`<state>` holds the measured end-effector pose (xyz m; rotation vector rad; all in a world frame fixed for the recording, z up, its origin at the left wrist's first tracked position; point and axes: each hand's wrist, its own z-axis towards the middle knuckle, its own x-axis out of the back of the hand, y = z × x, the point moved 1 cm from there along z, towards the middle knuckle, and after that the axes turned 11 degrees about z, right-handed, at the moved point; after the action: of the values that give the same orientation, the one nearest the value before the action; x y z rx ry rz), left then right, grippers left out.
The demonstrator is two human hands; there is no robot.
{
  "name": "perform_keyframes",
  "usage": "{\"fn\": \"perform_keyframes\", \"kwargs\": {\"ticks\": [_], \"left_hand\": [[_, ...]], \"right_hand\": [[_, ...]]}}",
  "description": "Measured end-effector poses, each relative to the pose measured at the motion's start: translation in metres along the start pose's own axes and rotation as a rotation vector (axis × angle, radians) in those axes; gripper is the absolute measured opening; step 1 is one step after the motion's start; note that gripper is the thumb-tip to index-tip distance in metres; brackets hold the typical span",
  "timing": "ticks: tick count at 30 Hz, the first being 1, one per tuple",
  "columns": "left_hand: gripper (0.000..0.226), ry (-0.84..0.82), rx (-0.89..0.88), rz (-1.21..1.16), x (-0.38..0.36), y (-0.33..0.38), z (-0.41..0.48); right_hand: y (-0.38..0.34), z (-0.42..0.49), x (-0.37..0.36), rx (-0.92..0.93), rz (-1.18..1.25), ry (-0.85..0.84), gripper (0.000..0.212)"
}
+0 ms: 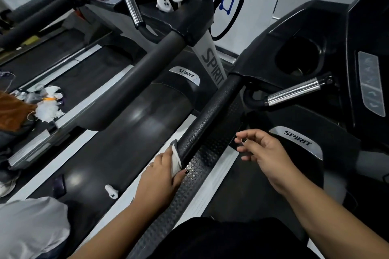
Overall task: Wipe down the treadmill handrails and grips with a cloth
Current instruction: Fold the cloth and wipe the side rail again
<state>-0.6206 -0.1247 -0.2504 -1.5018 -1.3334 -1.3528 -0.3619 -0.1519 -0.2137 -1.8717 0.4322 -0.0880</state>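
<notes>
**Head view.** The left hand (162,172), at 7 o'clock from frame centre, is curled round the near end of the handrail (210,115). It pinches the cloth (176,159) between palm and rail. The right hand (265,153), at 4 o'clock, hovers just beside the rail with fingers loosely curled, holding nothing.

**Procedure.** Wrap the cloth round the full circumference. Draw it along the rail toward 1 o'clock under steady pressure. The free hand would best brace the rail.

**Materials.**
- The rail is a black cylinder with a pebbled, slightly glossy skin. Its pits probably trap grime, so slow passes are advisable.
- The cloth is thin, white and grey, and folded.
- The chrome grip (294,91), at 3 o'clock, is a smooth polished tube. It looks not yet reached.
</notes>
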Motion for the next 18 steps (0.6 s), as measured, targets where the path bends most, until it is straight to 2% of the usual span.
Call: {"fn": "perform_keyframes", "kwargs": {"ticks": [10, 13, 18], "left_hand": [[0.076, 0.103, -0.04, 0.031, 0.013, 0.055, 0.079], [0.07, 0.037, -0.024, -0.062, 0.019, 0.059, 0.095], [0.063, -0.243, 0.04, -0.314, 0.015, 0.034, 0.113]], "right_hand": [[0.0, -0.004, -0.004, -0.015, 0.0, -0.003, 0.022], [-0.001, -0.006, -0.004, -0.014, 0.003, 0.009, 0.023], [0.002, -0.01, -0.003, -0.023, -0.009, 0.013, 0.023]]}}
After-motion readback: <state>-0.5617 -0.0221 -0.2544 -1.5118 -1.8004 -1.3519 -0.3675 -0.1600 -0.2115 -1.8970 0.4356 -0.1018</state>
